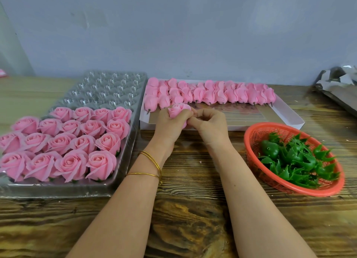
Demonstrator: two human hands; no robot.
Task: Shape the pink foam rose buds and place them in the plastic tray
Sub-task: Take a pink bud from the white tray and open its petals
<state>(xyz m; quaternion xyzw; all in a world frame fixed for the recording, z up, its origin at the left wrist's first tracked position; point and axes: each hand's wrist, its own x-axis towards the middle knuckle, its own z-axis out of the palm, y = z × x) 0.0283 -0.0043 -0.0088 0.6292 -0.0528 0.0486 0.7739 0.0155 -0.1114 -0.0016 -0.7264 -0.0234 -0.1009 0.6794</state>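
Observation:
My left hand (pixel 170 124) grips a pink foam rose bud (pixel 178 109) from below, its petals pointing up. My right hand (pixel 209 124) has curled fingers whose tips pinch the bud's side at the right. Both hands hover over the near edge of a white cardboard box (pixel 286 112) that holds several closed pink buds (pixel 212 93) in rows. At the left stands the clear plastic tray (pixel 116 89); its near half holds several shaped open roses (pixel 63 141), its far cells are bare.
A red plastic basket (pixel 251 141) with several green calyx pieces (pixel 295 157) sits at the right on the wooden table (pixel 193 209). Crumpled grey wrapping (pixel 340 83) lies at the far right. A grey wall runs behind everything.

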